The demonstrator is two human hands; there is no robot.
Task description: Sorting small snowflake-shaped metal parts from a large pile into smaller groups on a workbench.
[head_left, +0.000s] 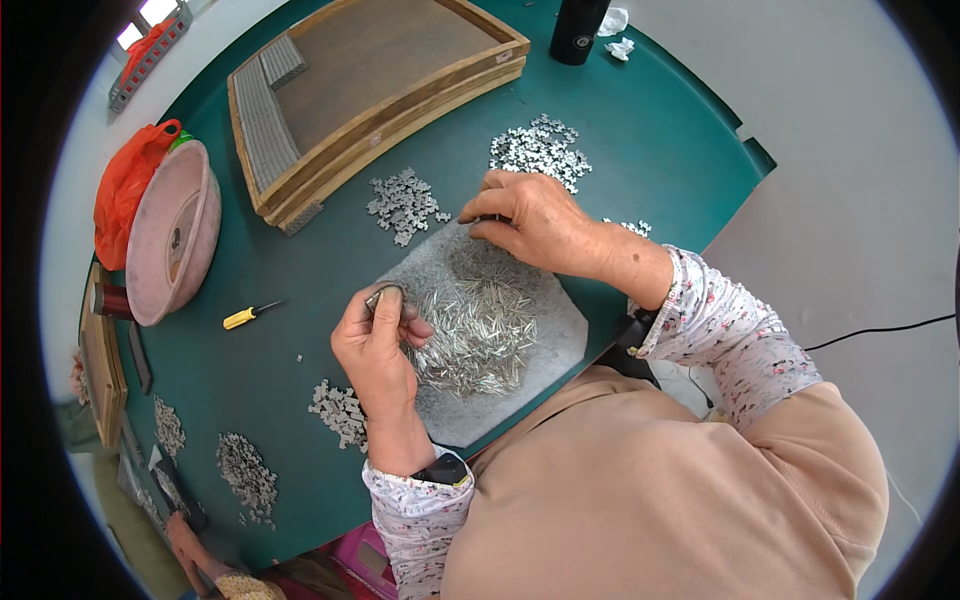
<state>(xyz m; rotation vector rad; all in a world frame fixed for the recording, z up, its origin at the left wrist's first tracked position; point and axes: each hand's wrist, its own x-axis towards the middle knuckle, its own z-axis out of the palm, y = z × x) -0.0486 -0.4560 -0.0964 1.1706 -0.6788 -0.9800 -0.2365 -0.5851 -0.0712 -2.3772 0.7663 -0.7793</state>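
Observation:
A grey felt-like mat point(560, 335) lies on the table before me, with a heap of thin shiny metal pins point(475, 340) on it. Over the mat's left edge, my left hand point(385, 335) is closed, thumb against forefinger, round a small metal piece point(374, 299). My right hand point(540, 222) is above the mat's far edge, its fingers pinched together; a dark bit shows between them, too small to name. Beyond the mat lie a pile of small grey metal parts point(403, 203) and a pile of shinier ones point(540, 150). Pale blocky parts point(340, 412) lie beside my left wrist.
Stacked wooden trays point(390, 135) with rows of grey strips stand at the back. Leftward are a pink basin point(185, 235), a red plastic bag point(135, 190) and a yellow-handled screwdriver point(240, 318). A black bottle point(577, 30) stands far right. Another person's hand point(190, 545) shows lower left.

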